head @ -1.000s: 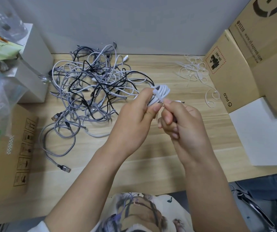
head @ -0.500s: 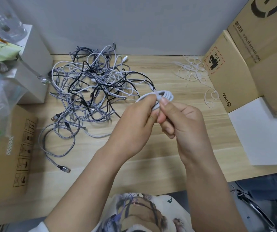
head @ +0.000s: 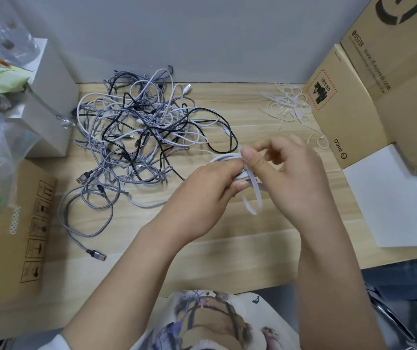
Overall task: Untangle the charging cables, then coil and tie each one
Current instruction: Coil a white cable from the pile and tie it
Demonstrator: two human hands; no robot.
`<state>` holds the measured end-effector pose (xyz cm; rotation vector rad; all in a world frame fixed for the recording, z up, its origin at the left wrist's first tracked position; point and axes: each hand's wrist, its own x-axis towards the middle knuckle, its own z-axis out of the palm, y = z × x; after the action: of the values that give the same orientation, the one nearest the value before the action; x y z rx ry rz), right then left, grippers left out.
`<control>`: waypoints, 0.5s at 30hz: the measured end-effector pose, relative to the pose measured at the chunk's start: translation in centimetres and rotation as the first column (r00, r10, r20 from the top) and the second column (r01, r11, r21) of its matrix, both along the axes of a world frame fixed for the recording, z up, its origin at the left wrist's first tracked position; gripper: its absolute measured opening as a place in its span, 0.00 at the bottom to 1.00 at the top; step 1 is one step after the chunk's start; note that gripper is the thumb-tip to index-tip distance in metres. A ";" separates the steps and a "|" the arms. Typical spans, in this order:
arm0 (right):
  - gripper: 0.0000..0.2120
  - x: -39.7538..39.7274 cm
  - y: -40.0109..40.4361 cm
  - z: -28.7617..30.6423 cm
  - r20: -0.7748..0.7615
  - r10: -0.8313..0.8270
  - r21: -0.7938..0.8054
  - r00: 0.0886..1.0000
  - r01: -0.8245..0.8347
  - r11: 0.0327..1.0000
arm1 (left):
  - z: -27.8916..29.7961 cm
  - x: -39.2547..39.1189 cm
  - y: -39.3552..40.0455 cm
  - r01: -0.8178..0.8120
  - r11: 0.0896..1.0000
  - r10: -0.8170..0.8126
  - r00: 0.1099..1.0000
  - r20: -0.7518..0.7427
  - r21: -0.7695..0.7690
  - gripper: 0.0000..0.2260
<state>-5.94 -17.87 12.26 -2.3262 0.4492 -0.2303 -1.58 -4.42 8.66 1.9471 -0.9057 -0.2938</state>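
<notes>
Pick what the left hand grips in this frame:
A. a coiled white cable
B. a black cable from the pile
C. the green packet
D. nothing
A: the left hand is curled round a coiled white cable, while the right hand works a white tie strap around it, near the tangled pile.
</notes>
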 end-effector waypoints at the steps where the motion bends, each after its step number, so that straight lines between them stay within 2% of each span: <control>1: 0.08 0.1 -0.2 -0.1 -0.027 0.038 0.102 0.999 -0.035 0.994 | 0.1 -0.1 0.1 0.013 1.000 -0.013 1.000 -0.016 -0.012 0.06; 3: 0.08 0.3 -0.3 0.0 -0.022 0.095 0.354 0.995 -0.081 0.932 | 0.1 -0.3 0.1 0.025 0.999 -0.027 0.997 -0.067 -0.022 0.08; 5: 0.09 0.3 -0.3 0.1 0.016 0.105 0.480 0.994 -0.099 0.872 | 0.1 -0.5 0.1 0.018 0.999 -0.022 0.991 -0.133 -0.027 0.10; 7: 0.09 0.3 -0.1 -0.2 0.061 0.079 0.465 0.995 -0.099 0.880 | 0.1 -0.6 0.0 0.004 0.999 -0.009 0.988 -0.155 -0.032 0.14; 10: 0.07 0.3 0.3 -0.1 0.159 0.024 0.467 0.987 -0.096 0.879 | -0.1 -0.5 -0.3 0.034 0.998 -0.043 0.986 -0.162 -0.057 0.15; 15: 0.08 0.1 0.7 1.7 0.446 0.002 0.514 0.895 -0.258 0.818 | -1.7 -0.4 -0.7 0.044 0.998 -0.051 0.965 -0.256 -0.034 0.22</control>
<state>-5.85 -17.19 14.00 -1.6455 0.1006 -0.4615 -1.95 -5.09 6.96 1.8124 -0.7817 -0.5462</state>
